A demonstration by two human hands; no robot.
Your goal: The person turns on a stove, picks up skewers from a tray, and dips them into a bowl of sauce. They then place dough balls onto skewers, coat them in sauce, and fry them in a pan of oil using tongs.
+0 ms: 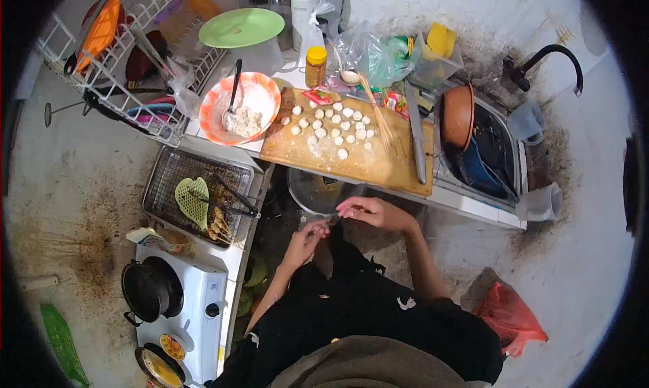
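Tiled counter [446, 205] and white walls; the wall is heavily stained at 9 and 3 o'clock. Stove [213, 280] at 8 o'clock, dish rack [101, 84] at 10, sink [520, 165] at 2. Orange-rimmed bowl [209, 97], 11 o'clock: pale, crumbly mix with a dark-handled spoon [236, 84]. Wire-racked tray [162, 199], 9 o'clock: green slotted turner [191, 200], tongs and skewered food. Yellow-lidded jar [316, 67] above the board; contents brownish. Wooden board [291, 148], 12 to 1 o'clock, bears small, round, whitish dough balls [343, 154], scattered amid flour; knife [416, 131] and thin sticks [382, 117] to their right. Both hands are below the board, near a clear round vessel [314, 195]. Left hand [309, 240]: fingers curled; cannot tell whether they clamp anything. Right hand [375, 213]: fingers extended, apart from the left
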